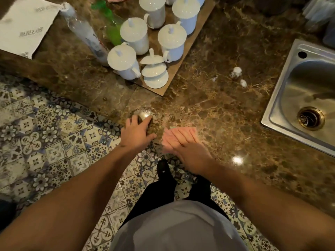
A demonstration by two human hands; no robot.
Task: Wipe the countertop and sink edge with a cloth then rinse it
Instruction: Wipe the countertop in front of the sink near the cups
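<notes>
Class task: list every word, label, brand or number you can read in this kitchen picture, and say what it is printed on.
Nothing is legible.
White paper sheet at the counter's far left: grey printed marks, too blurred to read.
Clear plastic bottle beside the white lidded cups: dark and red label print, too blurred to read.

The countertop (226, 109) runs from the far left to the near right, with the floor (45, 138) below its near edge. The sink (282, 98) is set into it at the right. Far left of centre, a board (181, 69) carries lidded cups (134, 36), with bottles (87, 35) just left of them and a paper (25, 28) further left. Two scraps (236, 72) lie between board and sink. At the near corner, the left hand (136, 133) rests beside the right hand (192, 153), which lies flat on a cloth (179, 136).
</notes>
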